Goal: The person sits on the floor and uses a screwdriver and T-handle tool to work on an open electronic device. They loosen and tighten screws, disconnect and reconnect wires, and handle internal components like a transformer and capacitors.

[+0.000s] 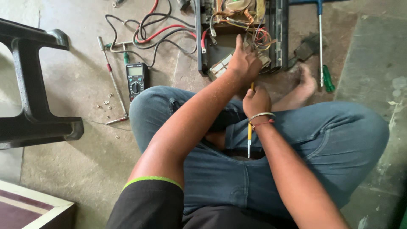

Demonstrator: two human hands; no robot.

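Person sitting cross-legged on a rough concrete floor, blue denim jeans, bare foot (pixel 303 87) sticking out far right. Left hand (pixel 243 63) is reaching far into an open metal chassis (pixel 280 38), fingers curled down onto a pale blocky part (pixel 220 67) w/ a tangle of red, orange and black wires (pixel 260 36) around it. Can't tell if it's actually pinching anything, the view's blocked by the back of the hand. Right hand (pixel 255 101) is just nearer, fisted around a thin yellow-handled screwdriver (pixel 249 135), shaft pointing down toward the lap; silver bangle + red thread on the wrist.

Left of the knee: black multimeter (pixel 136 79) w/ round dial, flat on the floor, leads (pixel 152 34) looping far behind it. Long thin metal tool (pixel 112 80) beside it, few tiny screws (pixel 107 104) scattered. Green-handled screwdriver (pixel 324 55) lies far right. Black plastic stool (pixel 34 85) at left.
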